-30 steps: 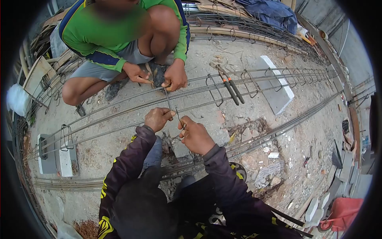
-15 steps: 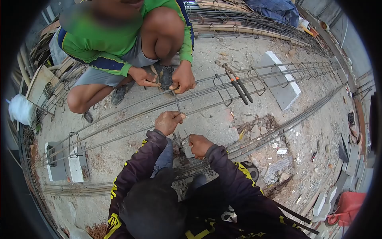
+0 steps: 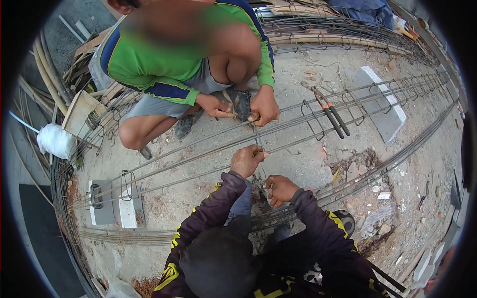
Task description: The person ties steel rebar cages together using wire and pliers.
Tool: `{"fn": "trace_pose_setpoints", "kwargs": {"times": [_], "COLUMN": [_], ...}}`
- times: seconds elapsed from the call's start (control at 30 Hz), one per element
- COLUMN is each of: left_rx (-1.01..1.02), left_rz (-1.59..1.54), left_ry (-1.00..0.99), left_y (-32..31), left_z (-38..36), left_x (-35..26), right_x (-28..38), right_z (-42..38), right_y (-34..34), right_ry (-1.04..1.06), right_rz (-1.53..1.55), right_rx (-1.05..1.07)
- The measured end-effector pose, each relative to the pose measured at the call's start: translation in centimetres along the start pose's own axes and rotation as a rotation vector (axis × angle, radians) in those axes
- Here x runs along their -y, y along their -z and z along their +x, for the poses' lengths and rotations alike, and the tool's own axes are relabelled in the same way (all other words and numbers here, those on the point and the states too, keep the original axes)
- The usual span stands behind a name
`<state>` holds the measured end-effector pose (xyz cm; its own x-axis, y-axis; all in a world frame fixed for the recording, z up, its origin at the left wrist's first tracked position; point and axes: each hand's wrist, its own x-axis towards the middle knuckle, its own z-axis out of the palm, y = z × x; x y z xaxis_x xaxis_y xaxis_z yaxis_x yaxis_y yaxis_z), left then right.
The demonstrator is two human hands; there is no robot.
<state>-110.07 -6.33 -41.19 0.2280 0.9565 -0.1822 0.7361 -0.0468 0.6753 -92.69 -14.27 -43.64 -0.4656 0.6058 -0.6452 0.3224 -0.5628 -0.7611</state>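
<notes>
My left hand (image 3: 247,160) is closed, thumb and fingers pinching a steel stirrup (image 3: 257,136) where it meets the near long rebar (image 3: 293,142). Just to the right and below, my right hand (image 3: 280,190) is curled around what looks like a thin wire (image 3: 264,171), mostly hidden in its fingers. Across the bars squats a co-worker in a green shirt (image 3: 149,64). That person's one hand (image 3: 265,105) grips the far side of the same stirrup, and the other hand (image 3: 214,105) pinches something small beside it.
Orange-handled pincers (image 3: 334,116) rest across the bars on the right. White-edged blocks (image 3: 385,104) prop up the rebar there, and other blocks (image 3: 130,206) at left. A rebar bundle (image 3: 124,237) runs nearer me. Broken rubble (image 3: 355,169) lies right; a white roll (image 3: 54,140) stands left.
The whole scene has shifted right and slightly down as my head turned. Both my hands stay close to the same stirrup; my right hand has turned slightly.
</notes>
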Motion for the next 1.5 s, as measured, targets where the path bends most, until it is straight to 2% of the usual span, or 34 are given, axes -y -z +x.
{"fn": "trace_pose_setpoints", "kwargs": {"times": [0.13,0.43,0.53,0.8,1.5], "left_rx": [0.02,0.154,0.09,0.088,0.071], "left_rz": [0.02,-0.135,-0.169,-0.233,-0.267], "left_ry": [0.017,0.08,0.078,0.08,0.094], "left_y": [1.1,0.7,0.3,-0.2,-0.9], "left_z": [-0.4,0.9,0.6,0.9,1.5], "left_x": [-0.8,-0.1,0.0,0.7,1.8], "right_x": [0.5,0.2,0.8,1.6,2.2], "right_z": [0.6,1.7,1.7,0.6,0.3], "right_y": [-0.5,-0.2,-0.3,-0.6,-1.1], "right_ry": [0.002,0.022,0.024,0.074,0.121], "right_rz": [0.026,0.061,0.065,0.009,-0.135], "right_rx": [0.07,0.038,0.035,-0.046,-0.097]}}
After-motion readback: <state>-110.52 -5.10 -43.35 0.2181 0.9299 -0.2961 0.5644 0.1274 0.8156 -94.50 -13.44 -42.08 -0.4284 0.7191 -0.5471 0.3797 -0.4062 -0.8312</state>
